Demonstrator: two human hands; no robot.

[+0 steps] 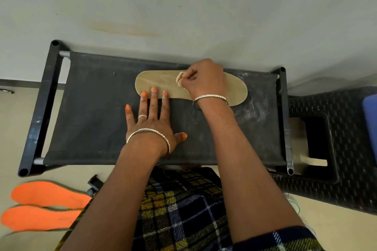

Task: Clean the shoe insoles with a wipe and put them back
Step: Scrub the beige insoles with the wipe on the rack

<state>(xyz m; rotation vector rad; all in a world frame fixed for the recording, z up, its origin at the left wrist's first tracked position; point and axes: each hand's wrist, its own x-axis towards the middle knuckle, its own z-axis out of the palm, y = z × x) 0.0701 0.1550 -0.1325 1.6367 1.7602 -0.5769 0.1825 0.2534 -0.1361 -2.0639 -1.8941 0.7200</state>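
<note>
Tan insole (pixel 159 82) flat on the black cloth of the bench (pixel 91 118), right of centre and close along the far edge, only a thin strip of cloth between it and the far rail. Long axis parallel to that far edge, one rounded end toward the bench's middle, the other toward the right edge and stopping short of the right rail; which end is the toe, impossible to tell. Left hand (pixel 151 122) open and flat on the cloth, fingers straight and spread, three fingertips pressing the insole's near rim. Right hand (pixel 204 79) curled round a small wadded wipe (pixel 180 80), holding it down on the insole's upper face. Wide bare cloth from the insole's left end to the left edge. Two orange insoles (pixel 49 194) side by side on the floor (pixel 16 124) off the near-left corner. Dark woven stool (pixel 336 189) just beside the right edge.
</note>
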